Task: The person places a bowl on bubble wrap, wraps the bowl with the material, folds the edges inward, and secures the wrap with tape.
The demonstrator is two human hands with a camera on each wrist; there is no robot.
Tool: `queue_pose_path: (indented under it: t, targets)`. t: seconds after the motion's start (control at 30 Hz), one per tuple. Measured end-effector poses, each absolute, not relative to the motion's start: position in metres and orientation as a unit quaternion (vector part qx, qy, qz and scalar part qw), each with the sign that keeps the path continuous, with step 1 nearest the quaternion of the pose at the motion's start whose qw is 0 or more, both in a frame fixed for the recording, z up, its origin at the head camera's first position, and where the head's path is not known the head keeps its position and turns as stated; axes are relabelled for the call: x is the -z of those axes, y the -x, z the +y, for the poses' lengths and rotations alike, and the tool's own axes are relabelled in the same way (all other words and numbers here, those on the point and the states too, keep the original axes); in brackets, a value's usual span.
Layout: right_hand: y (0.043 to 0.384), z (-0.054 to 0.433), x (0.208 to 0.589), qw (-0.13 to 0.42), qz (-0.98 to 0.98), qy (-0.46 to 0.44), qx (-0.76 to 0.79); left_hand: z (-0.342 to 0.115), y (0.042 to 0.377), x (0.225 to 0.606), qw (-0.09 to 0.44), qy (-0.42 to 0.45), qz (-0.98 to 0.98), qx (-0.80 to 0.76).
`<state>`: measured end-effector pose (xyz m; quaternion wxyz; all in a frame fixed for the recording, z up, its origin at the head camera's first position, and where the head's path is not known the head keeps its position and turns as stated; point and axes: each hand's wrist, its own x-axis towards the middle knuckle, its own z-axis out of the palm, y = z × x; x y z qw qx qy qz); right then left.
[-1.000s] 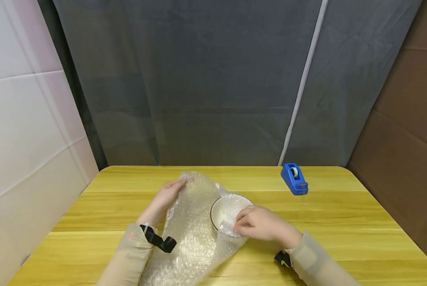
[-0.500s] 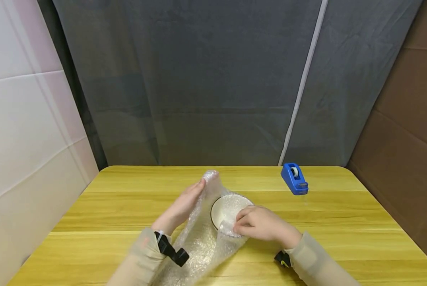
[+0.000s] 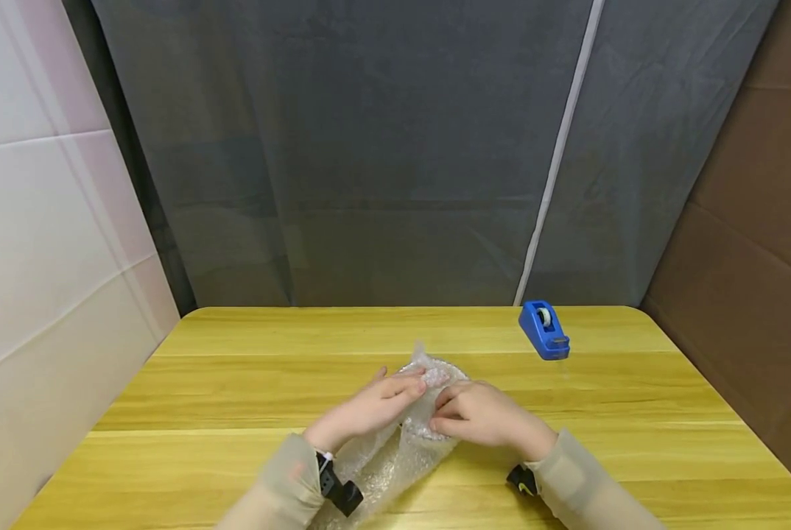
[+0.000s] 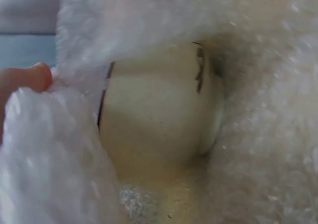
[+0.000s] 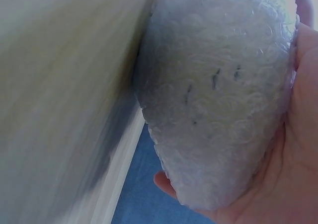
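The left hand (image 3: 381, 401), fingers straight, has just pressed another flap of wrap (image 3: 412, 458) over the bowl (image 4: 154, 114) on the table (image 3: 203, 397), so both sides seem covered. The right hand (image 3: 484, 416) grips the wrapped right side; the bowl's mouth is mostly hidden, its dark marks (image 5: 214, 78) unreadable.

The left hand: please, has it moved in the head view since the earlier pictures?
Yes. The left hand has moved to the right and lower in the picture, closer sideways to the blue tape dispenser on the table.
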<state>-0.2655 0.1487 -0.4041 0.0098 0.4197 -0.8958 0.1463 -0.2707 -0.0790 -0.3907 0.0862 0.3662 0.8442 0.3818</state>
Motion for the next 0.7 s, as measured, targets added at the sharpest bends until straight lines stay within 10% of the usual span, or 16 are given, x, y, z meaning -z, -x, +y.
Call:
queue_pose_path:
  t: [0.7]
  targets:
    - [0.2637,0.1483,0.4022,0.029,-0.887,-0.431,-0.16,-0.0709,0.2612,0.3928,0.054,-0.372,0.903,-0.208]
